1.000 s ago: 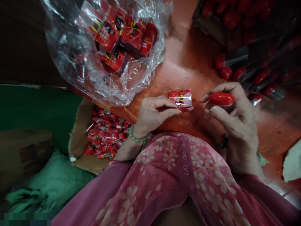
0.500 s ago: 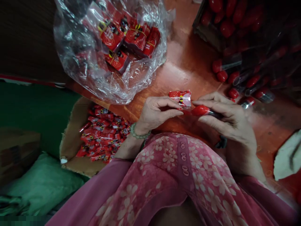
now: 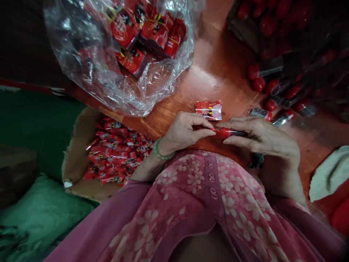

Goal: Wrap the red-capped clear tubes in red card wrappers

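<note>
- The left hand (image 3: pixel 185 136), curled and closed, and the right hand (image 3: pixel 261 140), its fingers laid together and closed, meet low in the middle of the frame.
- Between them, a slim red tube with a clear plastic end (image 3: pixel 227 133) lies crosswise, gripped by the right fingers; the left fingertips pinch its near end, though the exact contact is partly hidden.
- A flat red-and-white printed foil packet (image 3: pixel 208 110) lies just above the left fingers, on the glossy orange-red surface (image 3: pixel 218 80).
- A jade-green bead bracelet (image 3: pixel 160 149) circles the left wrist, above a pink floral garment (image 3: pixel 209 189).
- At upper centre, a crumpled clear plastic bag (image 3: pixel 160 87) holds red packets bound with yellow bands.
- At lower left, a torn brown cardboard tray (image 3: pixel 73 174) holds loose red wrapped packets (image 3: pixel 114 153).
- At right, red-capped clear tubes (image 3: pixel 283 118) lie scattered, with more red caps in a dark box (image 3: pixel 240 25) at upper right.
- A green cloth sack (image 3: pixel 40 207) fills the lower left corner, and a white cloth (image 3: pixel 329 174) sits at the right edge.
</note>
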The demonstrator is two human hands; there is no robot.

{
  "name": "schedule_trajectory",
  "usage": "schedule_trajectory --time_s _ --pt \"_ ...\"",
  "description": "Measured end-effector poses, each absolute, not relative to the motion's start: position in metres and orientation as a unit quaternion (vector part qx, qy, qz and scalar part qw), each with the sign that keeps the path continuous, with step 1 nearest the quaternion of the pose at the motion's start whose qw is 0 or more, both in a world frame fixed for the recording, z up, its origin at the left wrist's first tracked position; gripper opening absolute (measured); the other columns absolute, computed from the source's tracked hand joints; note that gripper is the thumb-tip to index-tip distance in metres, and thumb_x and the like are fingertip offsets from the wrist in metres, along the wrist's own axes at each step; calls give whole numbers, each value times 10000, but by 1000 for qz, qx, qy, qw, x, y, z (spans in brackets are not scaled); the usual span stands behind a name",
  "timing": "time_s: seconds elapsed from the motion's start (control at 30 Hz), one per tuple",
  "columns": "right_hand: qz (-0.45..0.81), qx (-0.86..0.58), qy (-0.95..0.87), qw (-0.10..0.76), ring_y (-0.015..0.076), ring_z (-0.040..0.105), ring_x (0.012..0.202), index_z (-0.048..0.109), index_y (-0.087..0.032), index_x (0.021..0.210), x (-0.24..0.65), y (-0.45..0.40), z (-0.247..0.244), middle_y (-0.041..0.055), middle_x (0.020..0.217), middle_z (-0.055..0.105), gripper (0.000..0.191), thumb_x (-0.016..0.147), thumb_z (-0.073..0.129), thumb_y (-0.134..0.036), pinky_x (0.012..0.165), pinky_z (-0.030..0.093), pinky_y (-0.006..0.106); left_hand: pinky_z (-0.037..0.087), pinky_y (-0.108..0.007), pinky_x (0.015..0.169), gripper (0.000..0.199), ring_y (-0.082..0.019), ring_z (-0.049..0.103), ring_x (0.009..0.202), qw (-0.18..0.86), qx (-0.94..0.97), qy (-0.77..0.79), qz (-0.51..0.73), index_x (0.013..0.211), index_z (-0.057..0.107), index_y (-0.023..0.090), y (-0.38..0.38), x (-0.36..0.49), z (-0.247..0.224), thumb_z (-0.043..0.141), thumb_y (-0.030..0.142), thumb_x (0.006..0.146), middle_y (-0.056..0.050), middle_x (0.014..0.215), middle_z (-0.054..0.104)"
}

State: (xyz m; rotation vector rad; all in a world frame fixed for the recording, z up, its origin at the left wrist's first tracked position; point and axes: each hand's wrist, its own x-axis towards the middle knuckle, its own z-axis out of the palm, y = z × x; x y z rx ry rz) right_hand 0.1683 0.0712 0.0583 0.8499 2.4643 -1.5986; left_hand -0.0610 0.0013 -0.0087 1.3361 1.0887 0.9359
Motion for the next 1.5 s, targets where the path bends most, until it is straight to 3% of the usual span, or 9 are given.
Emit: schedule_trajectory --time_s 0.13,0.4,0.7,0.9,1.1,1.27,1.5 --pt "-549 270 789 62 214 759 977 609 -213 1442 174 77 53 78 1266 758 502 984 613 -420 846 557 290 516 -234 646 101 -123 684 644 570 553 474 380 795 806 186 2 -58 -11 799 286 798 -32 768 792" --pt "-574 272 769 70 145 630 585 687 -206 1353 172 82 49 16 816 770 512 924 671 -486 584 448 265 465 -242 594 93 -127 632 580 625 510 485 338 737 818 193 8 -57 -3 804 284 751 -23 680 764" --pt "-599 289 740 102 141 650 652 736 -173 1237 167 90 52 20 851 764 512 895 684 -550 603 458 250 437 -236 564 131 -116 586 552 627 536 475 307 724 809 208 11 -57 -2 795 336 748 12 613 713" --pt "-705 370 604 28 132 674 655 788 -197 1080 165 83 52 10 815 772 386 810 802 -473 583 532 230 493 -238 616 192 -135 650 644 683 475 451 325 815 809 186 17 -61 3 818 368 756 2 700 733" --pt "-721 452 512 -118 91 596 489 784 -187 959 165 74 39 0 716 739 370 728 879 -460 441 503 210 598 -284 730 544 -181 739 791 755 249 426 432 974 770 174 9 -50 -2 920 543 603 -56 904 778" --pt "-700 490 482 -195 99 586 455 762 -174 947 157 65 31 -1 677 715 411 725 869 -504 391 444 215 577 -209 666 513 -134 736 749 794 143 407 429 867 755 167 -3 -29 -7 893 595 620 -65 880 784" --pt "-676 495 484 -253 87 579 508 705 -204 978 142 49 26 -29 746 692 407 761 834 -523 459 483 217 573 -234 658 501 -147 743 744 747 129 464 458 712 720 142 -2 -14 -2 871 614 637 -47 763 760"
